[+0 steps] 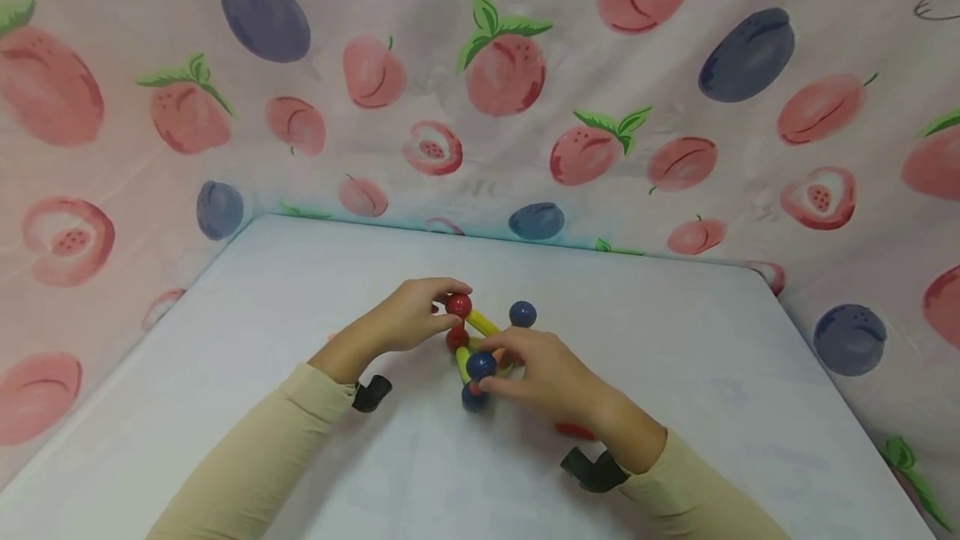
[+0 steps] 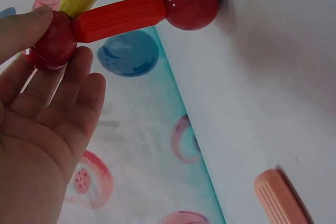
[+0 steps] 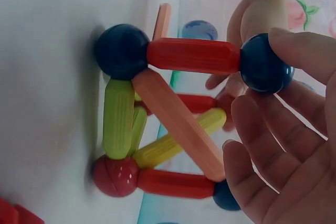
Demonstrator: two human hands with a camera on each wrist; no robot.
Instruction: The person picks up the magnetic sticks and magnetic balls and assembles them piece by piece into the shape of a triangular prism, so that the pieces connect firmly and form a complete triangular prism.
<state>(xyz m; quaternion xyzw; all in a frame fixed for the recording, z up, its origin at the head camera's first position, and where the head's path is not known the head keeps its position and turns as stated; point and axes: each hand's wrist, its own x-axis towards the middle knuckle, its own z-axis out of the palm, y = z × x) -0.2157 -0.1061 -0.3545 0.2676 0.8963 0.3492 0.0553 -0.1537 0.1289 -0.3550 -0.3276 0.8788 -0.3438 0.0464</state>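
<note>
A structure of balls and rods stands on the table between the hands. My left hand (image 1: 401, 319) pinches an upper red ball (image 1: 458, 305) (image 2: 55, 45); a red rod (image 2: 121, 18) joins it to a lower red ball (image 2: 191, 3). The right hand (image 1: 555, 369) (image 3: 294, 145) has thumb and fingers about an upper blue ball (image 3: 265, 63). A red rod (image 3: 194, 55) links that ball to a blue one (image 3: 122, 51) at the table. An orange rod (image 3: 178, 124) slants across the frame beside yellow (image 3: 165, 148) and green rods (image 3: 118, 119). Fingers hide part of the far side.
Another blue ball (image 1: 522, 314) tops the structure's far right corner. A red piece (image 1: 575, 430) lies below the right hand. An orange rod (image 2: 281, 198) rests on the white table (image 1: 405, 473). Fruit-patterned cloth (image 1: 465, 190) rises behind the table.
</note>
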